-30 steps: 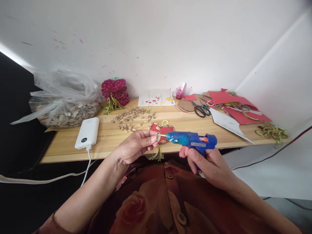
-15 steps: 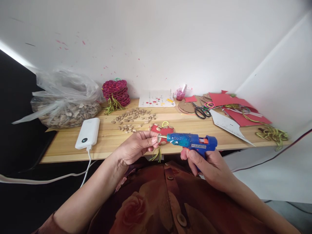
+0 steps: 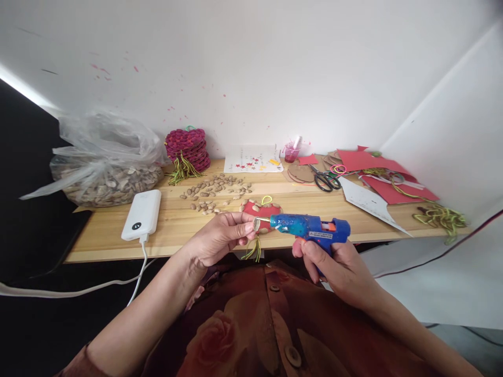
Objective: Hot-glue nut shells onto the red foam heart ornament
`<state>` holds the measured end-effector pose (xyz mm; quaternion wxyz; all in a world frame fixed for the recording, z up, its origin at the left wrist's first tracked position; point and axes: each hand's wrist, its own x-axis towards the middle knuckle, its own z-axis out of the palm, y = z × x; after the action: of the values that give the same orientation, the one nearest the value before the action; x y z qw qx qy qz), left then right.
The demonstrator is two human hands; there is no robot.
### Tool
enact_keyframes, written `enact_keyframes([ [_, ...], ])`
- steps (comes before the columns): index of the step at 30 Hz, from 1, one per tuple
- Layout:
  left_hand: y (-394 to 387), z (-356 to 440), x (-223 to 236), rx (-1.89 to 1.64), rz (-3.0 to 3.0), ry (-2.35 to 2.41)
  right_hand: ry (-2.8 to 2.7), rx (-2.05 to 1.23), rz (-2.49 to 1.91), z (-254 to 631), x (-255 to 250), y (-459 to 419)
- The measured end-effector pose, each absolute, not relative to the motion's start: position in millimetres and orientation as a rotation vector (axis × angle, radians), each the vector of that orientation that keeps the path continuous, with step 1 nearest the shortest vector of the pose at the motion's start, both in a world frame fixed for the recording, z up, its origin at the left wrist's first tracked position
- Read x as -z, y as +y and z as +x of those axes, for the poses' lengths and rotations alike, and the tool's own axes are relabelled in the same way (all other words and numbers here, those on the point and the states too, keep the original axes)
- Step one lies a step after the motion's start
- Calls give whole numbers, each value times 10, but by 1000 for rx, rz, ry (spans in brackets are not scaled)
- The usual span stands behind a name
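My right hand [image 3: 334, 267] grips a blue glue gun [image 3: 310, 228] by its handle, the nozzle pointing left. My left hand [image 3: 220, 238] pinches a small pale shell [image 3: 256, 224] right at the nozzle tip. Both hands hover over the front edge of the wooden table [image 3: 176, 230]. Just behind the nozzle lies a red heart-shaped piece [image 3: 262, 209] with shells stuck on it, a yellow loop at its top and a yellow tassel hanging off the table edge.
Loose shells [image 3: 214, 191] lie scattered mid-table. A plastic bag of shells [image 3: 104, 167] sits far left, a white power bank [image 3: 141, 214] with a cable beside it. Stacked red hearts [image 3: 186, 146], scissors [image 3: 325, 178], red paper [image 3: 377, 173] and yellow cord [image 3: 440, 214] lie behind and right.
Hardly anything has moved: the glue gun and the pinched shell have sunk slightly toward the table edge, still tip to shell.
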<state>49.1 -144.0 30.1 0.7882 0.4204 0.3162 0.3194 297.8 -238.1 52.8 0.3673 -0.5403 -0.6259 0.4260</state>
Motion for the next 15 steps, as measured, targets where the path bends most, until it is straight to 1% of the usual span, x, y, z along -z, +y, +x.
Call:
enact_keyframes([
  [15, -1445, 490, -279, -676, 891, 661, -1591, -1089, -1391, 2983, -502, -2364],
])
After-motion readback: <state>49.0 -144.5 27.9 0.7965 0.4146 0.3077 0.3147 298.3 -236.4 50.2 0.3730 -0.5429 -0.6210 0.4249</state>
